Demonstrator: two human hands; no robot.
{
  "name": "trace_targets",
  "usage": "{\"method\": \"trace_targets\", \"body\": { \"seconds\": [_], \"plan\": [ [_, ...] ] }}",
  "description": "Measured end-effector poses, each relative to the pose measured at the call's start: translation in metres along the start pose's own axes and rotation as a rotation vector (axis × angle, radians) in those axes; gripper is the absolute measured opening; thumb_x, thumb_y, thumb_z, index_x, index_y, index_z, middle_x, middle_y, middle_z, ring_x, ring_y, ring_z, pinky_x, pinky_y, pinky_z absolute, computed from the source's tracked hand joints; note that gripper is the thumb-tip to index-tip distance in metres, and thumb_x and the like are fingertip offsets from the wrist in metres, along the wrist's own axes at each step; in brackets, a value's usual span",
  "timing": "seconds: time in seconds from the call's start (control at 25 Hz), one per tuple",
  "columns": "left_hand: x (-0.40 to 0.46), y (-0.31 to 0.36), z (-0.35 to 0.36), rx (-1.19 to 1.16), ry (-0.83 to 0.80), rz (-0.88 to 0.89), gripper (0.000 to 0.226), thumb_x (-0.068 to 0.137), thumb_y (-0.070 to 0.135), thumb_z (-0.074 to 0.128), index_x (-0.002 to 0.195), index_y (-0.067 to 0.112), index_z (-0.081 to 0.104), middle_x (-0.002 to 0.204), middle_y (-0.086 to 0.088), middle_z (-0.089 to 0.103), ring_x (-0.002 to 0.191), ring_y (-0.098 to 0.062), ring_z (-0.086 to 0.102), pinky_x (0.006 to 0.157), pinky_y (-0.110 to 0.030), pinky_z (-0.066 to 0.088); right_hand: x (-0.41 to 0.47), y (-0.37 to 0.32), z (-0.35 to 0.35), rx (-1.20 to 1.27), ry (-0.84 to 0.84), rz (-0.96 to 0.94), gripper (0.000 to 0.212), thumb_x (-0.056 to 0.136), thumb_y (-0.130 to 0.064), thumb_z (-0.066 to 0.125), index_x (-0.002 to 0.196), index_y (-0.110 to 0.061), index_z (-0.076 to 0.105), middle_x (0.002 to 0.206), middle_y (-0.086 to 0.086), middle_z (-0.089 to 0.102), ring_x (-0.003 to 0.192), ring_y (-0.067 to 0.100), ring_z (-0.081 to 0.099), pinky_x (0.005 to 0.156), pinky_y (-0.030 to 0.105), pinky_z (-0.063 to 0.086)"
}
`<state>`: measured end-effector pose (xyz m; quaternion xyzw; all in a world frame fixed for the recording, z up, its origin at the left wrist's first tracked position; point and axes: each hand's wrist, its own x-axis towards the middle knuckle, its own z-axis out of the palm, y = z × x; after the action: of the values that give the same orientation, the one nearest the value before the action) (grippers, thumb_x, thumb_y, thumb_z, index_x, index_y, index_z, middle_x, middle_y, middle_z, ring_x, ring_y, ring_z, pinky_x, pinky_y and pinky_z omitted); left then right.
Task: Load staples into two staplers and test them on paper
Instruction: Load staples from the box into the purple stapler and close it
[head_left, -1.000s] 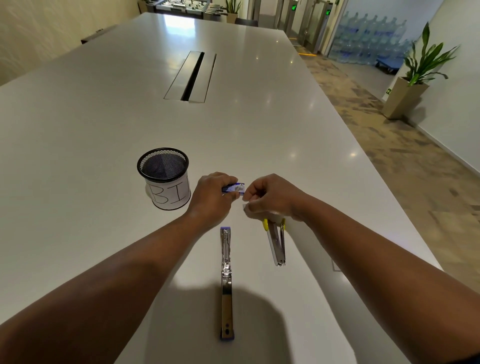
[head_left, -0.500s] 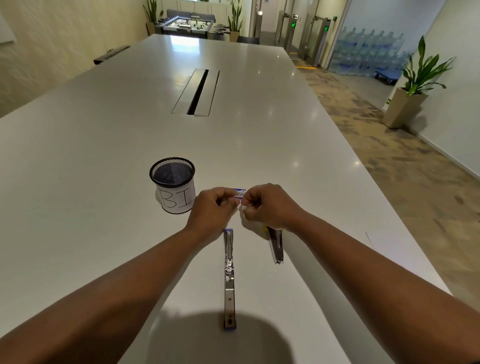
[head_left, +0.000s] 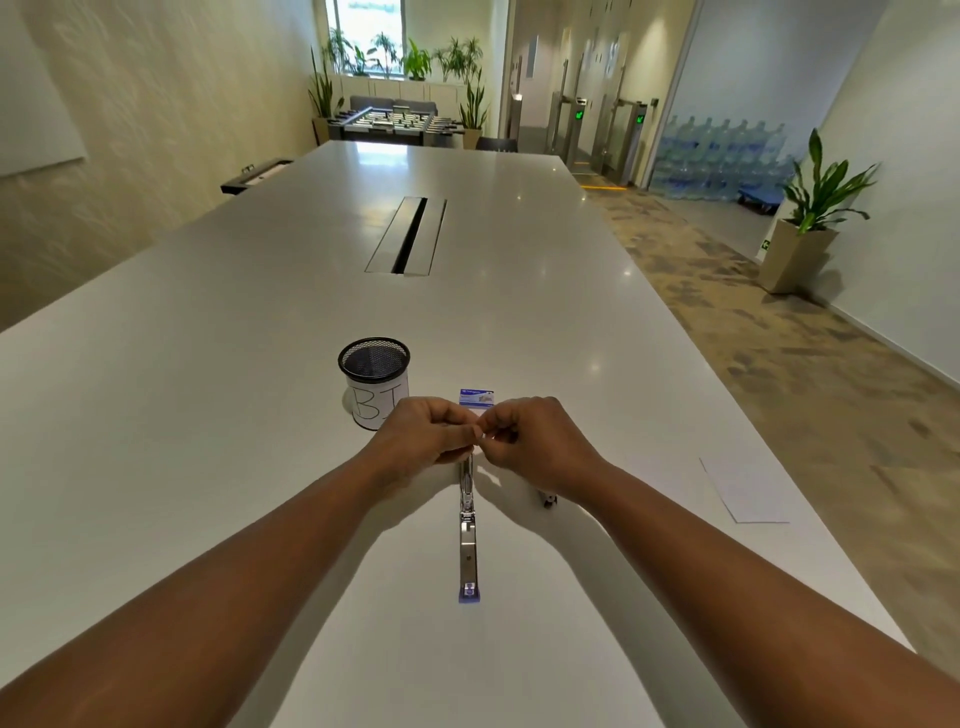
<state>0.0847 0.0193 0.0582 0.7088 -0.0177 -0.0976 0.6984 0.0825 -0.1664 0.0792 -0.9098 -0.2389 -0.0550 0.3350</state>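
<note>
With the staple box (head_left: 476, 397) now set down on the table (head_left: 208, 364) beyond them, the left hand (head_left: 423, 434) and right hand (head_left: 530, 436) pinch something tiny, likely staples, above the opened stapler (head_left: 467, 519). The second stapler (head_left: 549, 500) lies mostly hidden; paper (head_left: 743, 488) waits right. Loading looks imminent.

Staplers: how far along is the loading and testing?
Done: the purple stapler lies swung open on the table, and the staple box is set down. In hand: left hand and right hand pinch something tiny, likely staples. Left: loading both, including the second stapler, then testing on the paper.
</note>
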Motion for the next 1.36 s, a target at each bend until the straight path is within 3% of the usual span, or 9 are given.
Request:
{"method": "trace_targets", "body": {
  "seconds": [0.24, 0.36, 0.48, 0.6, 0.72, 0.92, 1.04, 1.36],
  "plan": [
    [-0.017, -0.004, -0.003, 0.019, 0.06, 0.021, 0.012, 0.084, 0.004, 0.077, 0.096, 0.006, 0.078, 0.087, -0.01, 0.079, 0.078, -0.014, 0.075, 0.07, -0.021, 0.058, -0.027, -0.012, 0.017, 0.092, 0.066, 0.13, 0.018, 0.086, -0.016, 0.07, 0.102, -0.02, 0.077, 0.084, -0.007, 0.074, 0.069, 0.009, 0.067, 0.071, 0.027, 0.054],
    [-0.024, -0.014, -0.008, 0.001, 0.122, 0.014, 0.008, 0.084, 0.003, 0.076, 0.09, 0.009, 0.079, 0.081, -0.007, 0.078, 0.074, -0.014, 0.074, 0.068, -0.021, 0.058, -0.053, -0.017, 0.043, 0.291, 0.168, 0.233, 0.008, 0.088, -0.022, 0.071, 0.096, -0.019, 0.072, 0.094, -0.007, 0.069, 0.068, 0.011, 0.068, 0.071, 0.036, 0.058],
    [-0.026, -0.024, -0.012, 0.037, 0.175, 0.01, 0.009, 0.084, 0.004, 0.077, 0.088, 0.013, 0.079, 0.086, -0.006, 0.078, 0.083, -0.018, 0.075, 0.075, -0.027, 0.06, -0.07, -0.018, 0.064, 0.26, 0.17, 0.243, 0.016, 0.085, -0.027, 0.076, 0.098, -0.021, 0.068, 0.098, -0.004, 0.063, 0.075, 0.012, 0.063, 0.072, 0.029, 0.054],
    [-0.025, -0.028, -0.012, 0.054, 0.197, 0.0, 0.01, 0.084, 0.004, 0.077, 0.088, 0.013, 0.078, 0.085, -0.005, 0.078, 0.085, -0.019, 0.075, 0.073, -0.025, 0.06, -0.07, -0.013, 0.07, 0.224, 0.158, 0.223, 0.019, 0.086, -0.022, 0.078, 0.103, -0.016, 0.069, 0.099, -0.004, 0.062, 0.08, 0.007, 0.06, 0.074, 0.023, 0.052],
    [-0.024, -0.029, -0.009, 0.067, 0.2, -0.014, 0.009, 0.084, 0.002, 0.077, 0.086, 0.012, 0.077, 0.081, -0.006, 0.078, 0.081, -0.019, 0.075, 0.069, -0.022, 0.059, -0.07, -0.006, 0.073, 0.228, 0.171, 0.198, 0.012, 0.089, -0.013, 0.073, 0.101, -0.012, 0.072, 0.094, -0.005, 0.064, 0.081, 0.009, 0.06, 0.076, 0.025, 0.052],
    [-0.022, -0.03, -0.003, 0.308, 0.151, 0.068, 0.014, 0.085, 0.007, 0.076, 0.09, 0.02, 0.077, 0.084, 0.004, 0.077, 0.077, -0.003, 0.07, 0.069, -0.014, 0.052, -0.07, 0.001, 0.076, 0.212, 0.175, 0.18, 0.01, 0.092, -0.007, 0.066, 0.089, -0.014, 0.074, 0.081, -0.005, 0.066, 0.078, 0.011, 0.06, 0.073, 0.031, 0.052],
    [-0.022, -0.031, -0.002, 0.419, 0.106, 0.105, 0.015, 0.086, 0.01, 0.076, 0.095, 0.022, 0.079, 0.091, 0.007, 0.078, 0.084, 0.0, 0.071, 0.074, -0.01, 0.049, -0.069, 0.003, 0.077, 0.208, 0.174, 0.164, 0.01, 0.092, -0.007, 0.066, 0.089, -0.014, 0.073, 0.08, -0.005, 0.066, 0.076, 0.011, 0.059, 0.07, 0.031, 0.052],
    [-0.016, -0.027, 0.002, 0.708, 0.035, 0.178, 0.011, 0.086, 0.009, 0.075, 0.09, 0.019, 0.077, 0.091, 0.004, 0.077, 0.09, -0.01, 0.07, 0.086, -0.028, 0.056, -0.07, 0.004, 0.08, 0.221, 0.215, 0.152, 0.013, 0.09, -0.006, 0.065, 0.087, -0.016, 0.072, 0.076, -0.012, 0.062, 0.073, 0.006, 0.057, 0.067, 0.022, 0.047]
  ]
}}
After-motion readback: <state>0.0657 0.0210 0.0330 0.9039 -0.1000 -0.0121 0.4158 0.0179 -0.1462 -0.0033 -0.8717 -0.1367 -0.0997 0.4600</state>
